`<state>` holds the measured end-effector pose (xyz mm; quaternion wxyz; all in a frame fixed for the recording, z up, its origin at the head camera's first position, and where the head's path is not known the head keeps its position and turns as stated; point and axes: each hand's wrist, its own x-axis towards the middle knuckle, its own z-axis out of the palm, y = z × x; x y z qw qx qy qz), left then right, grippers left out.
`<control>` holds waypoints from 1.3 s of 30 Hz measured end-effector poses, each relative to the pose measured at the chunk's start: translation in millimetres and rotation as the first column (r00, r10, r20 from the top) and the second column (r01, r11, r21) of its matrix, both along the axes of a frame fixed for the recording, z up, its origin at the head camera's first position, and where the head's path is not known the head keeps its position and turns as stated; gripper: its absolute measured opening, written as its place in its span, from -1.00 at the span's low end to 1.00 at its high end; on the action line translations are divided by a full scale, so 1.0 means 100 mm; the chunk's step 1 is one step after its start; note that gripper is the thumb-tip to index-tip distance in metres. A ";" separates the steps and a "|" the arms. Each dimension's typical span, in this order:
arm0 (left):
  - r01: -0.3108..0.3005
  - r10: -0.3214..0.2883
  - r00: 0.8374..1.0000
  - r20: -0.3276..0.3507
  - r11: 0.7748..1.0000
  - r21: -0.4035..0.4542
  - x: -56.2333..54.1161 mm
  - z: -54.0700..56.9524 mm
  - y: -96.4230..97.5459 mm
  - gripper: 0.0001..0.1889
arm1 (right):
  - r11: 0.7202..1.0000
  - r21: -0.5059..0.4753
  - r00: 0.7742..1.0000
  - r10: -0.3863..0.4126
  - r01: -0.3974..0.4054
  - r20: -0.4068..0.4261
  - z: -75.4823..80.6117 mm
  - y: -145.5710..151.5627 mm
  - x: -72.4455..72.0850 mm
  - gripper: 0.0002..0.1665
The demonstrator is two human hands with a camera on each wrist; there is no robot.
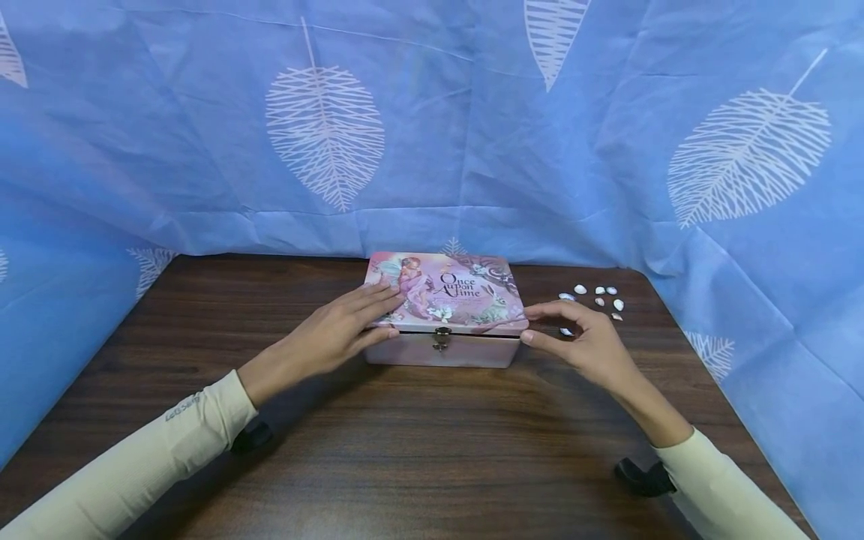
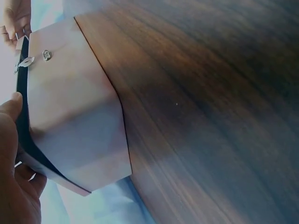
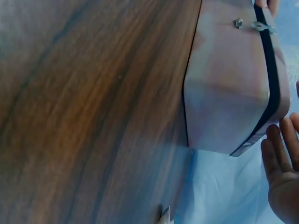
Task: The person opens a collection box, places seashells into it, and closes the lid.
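Observation:
A pink storybook-style box [image 1: 442, 350] printed "Once upon Time" stands on the table, its lid [image 1: 466, 292] slightly raised, with a dark gap along the front in both wrist views. Its metal clasp [image 2: 26, 62] hangs off the lid, apart from the catch [image 2: 46, 55] on the front. My left hand [image 1: 331, 330] lies on the lid's left part with fingers extended, the thumb at the front edge. At the right front corner, my right hand [image 1: 587, 337] touches the lid's side with nearly straight fingers, the thumb close to the front corner.
Several small white shells [image 1: 599, 290] lie on the dark wooden table [image 1: 432, 450] right of the box, some partly behind the right hand. A blue leaf-patterned cloth [image 1: 439, 150] hangs behind the table and along its sides.

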<state>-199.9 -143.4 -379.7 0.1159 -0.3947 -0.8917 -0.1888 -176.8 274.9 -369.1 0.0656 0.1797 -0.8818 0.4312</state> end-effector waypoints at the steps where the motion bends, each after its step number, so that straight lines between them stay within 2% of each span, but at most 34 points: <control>1: -0.004 0.004 1.000 0.005 1.000 0.003 0.00 0.00 0.00 -0.36 | 1.000 0.016 1.000 0.006 -0.006 -0.011 -0.01 0.00 -0.01 -0.59; 6: -0.026 0.025 0.999 0.030 0.999 0.028 -0.01 -0.01 -0.01 -0.36 | 0.997 0.061 0.997 0.057 -0.053 -0.053 -0.05 0.00 -0.09 -0.39; 10: -0.025 0.021 0.998 0.057 0.998 0.063 -0.01 0.01 -0.01 -0.37 | 0.991 0.087 0.984 0.110 -0.098 -0.142 -0.09 0.01 -0.13 -0.37; 15: -0.038 0.029 0.995 0.094 0.995 0.092 -0.02 0.06 -0.02 -0.37 | 0.990 0.088 0.953 0.133 -0.113 -0.273 -0.11 -0.01 -0.18 -0.40; 19: -0.057 0.044 0.993 0.106 0.991 0.119 -0.03 0.12 -0.01 -0.39 | 0.989 0.070 0.915 0.146 -0.129 -0.377 -0.10 -0.03 -0.22 -0.38; 23: -0.060 0.045 0.994 0.102 0.987 0.149 -0.07 0.16 -0.01 -0.41 | 0.991 0.052 0.891 0.134 -0.124 -0.434 -0.08 -0.05 -0.27 -0.40; 32: -0.081 0.054 0.991 0.121 0.969 0.233 -0.14 0.28 0.01 -0.47 | 0.994 -0.008 0.880 0.089 -0.105 -0.466 0.01 -0.08 -0.34 -0.43; 39: -0.113 0.074 0.989 0.128 0.936 0.332 -0.20 0.37 0.04 -0.54 | 0.996 -0.064 0.897 0.025 -0.059 -0.442 0.11 -0.12 -0.40 -0.54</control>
